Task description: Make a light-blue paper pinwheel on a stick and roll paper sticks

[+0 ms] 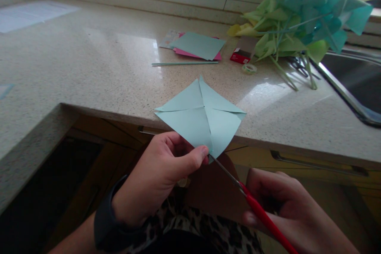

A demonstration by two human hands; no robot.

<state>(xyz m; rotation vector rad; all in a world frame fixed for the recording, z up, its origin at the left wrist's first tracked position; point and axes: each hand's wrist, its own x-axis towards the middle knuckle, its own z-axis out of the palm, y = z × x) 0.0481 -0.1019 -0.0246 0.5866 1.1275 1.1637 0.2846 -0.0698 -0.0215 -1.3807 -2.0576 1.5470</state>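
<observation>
Held in the air just over the near edge of the speckled stone surface (89,71): a pale teal square paper sheet (201,117), turned on its corner like a diamond, creased or slit along its diagonals so four triangular flaps meet near the middle. Pinched at its 6 o'clock corner by the left hand (160,174), thumb pressed flat on the paper, fingers curled behind; dark wristband (104,222) on that wrist. Gripped in the right hand (282,206), at 4 o'clock from the sheet, a pair of red-handled scissors (253,202), fingers wrapped around the handles, thin metal blades reaching up to the paper's bottom corner, right by the left thumb; blades open or shut, cannot tell. Farther back on the surface, at 12 o'clock from the sheet, a small stack of teal and pink paper sheets (198,45) with a thin pale green stick (184,63) lying just in front. At 2 o'clock, a small red box (240,56), a little roll of clear tape (249,68), and a heap of teal and yellow-green paper pinwheels on sticks (300,20) beside a dark metal sink (354,83).
</observation>
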